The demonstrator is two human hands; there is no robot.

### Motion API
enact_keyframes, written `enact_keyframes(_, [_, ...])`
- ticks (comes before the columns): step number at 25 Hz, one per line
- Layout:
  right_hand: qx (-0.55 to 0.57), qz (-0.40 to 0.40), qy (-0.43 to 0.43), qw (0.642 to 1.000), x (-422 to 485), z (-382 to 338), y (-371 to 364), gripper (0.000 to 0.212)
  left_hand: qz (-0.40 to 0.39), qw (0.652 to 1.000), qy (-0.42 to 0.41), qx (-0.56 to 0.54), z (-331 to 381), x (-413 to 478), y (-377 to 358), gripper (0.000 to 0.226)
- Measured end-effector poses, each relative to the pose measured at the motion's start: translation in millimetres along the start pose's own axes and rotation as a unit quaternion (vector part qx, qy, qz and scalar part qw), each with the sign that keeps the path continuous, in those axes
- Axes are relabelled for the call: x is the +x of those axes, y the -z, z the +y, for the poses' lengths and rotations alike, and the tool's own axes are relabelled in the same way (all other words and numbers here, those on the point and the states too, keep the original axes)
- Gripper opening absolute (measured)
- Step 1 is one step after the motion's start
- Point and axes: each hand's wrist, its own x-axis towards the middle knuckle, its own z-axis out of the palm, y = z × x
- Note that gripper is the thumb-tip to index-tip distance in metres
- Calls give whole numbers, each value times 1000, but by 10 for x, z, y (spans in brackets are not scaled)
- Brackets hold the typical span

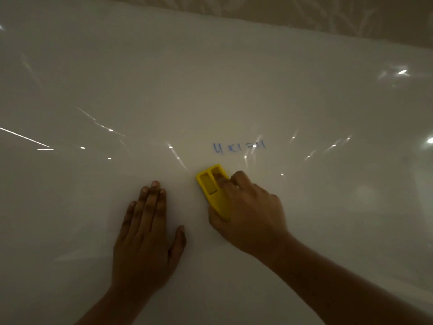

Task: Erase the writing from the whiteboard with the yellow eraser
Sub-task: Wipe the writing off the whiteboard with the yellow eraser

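Note:
A glossy whiteboard (210, 78) fills nearly the whole view. A short line of blue writing (239, 146) sits a little right of centre. Just below it, a yellow eraser (212, 186) with two rectangular recesses lies against the board. My right hand (250, 207) grips the eraser from the right, fingers over its top and thumb under its lower end. The eraser's upper end is a short way below the writing, not touching it. My left hand (147, 235) rests flat on the board to the eraser's left, fingers together and holding nothing.
Above the board's upper edge runs a strip of patterned beige wall (328, 12). Bright light reflections streak the board at left (23, 137) and right (401, 72). The scene is dim.

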Motion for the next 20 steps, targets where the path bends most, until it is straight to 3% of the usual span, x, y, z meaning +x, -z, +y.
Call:
enact_keyframes(5, [-18,31,-108,993,151,269,90,59,-2,1000,11,6,5,-9,-34,75])
enact_keyframes(10, [17,-2,23,1000,28,-64,-31,59,-3,1000,0,1,-10,5,-8,74])
enact_keyframes(12, [-5,14,-55,998,-10,297,7,54,-4,1000,-1,2,-23,-3,-15,74])
enact_keyframes(14, [-31,36,-201,979,33,803,89,54,0,1000,6,-8,-15,-16,-38,74])
enact_keyframes(16, [-30,58,-276,959,159,1135,119,57,3,1000,14,-11,-1,-16,-51,74])
enact_keyframes(18, [2,74,-278,958,352,1074,58,56,-1,1000,16,-9,6,-22,-41,74])
enact_keyframes(20, [40,84,-211,973,505,737,22,55,-5,1000,14,-8,11,-14,-21,74])
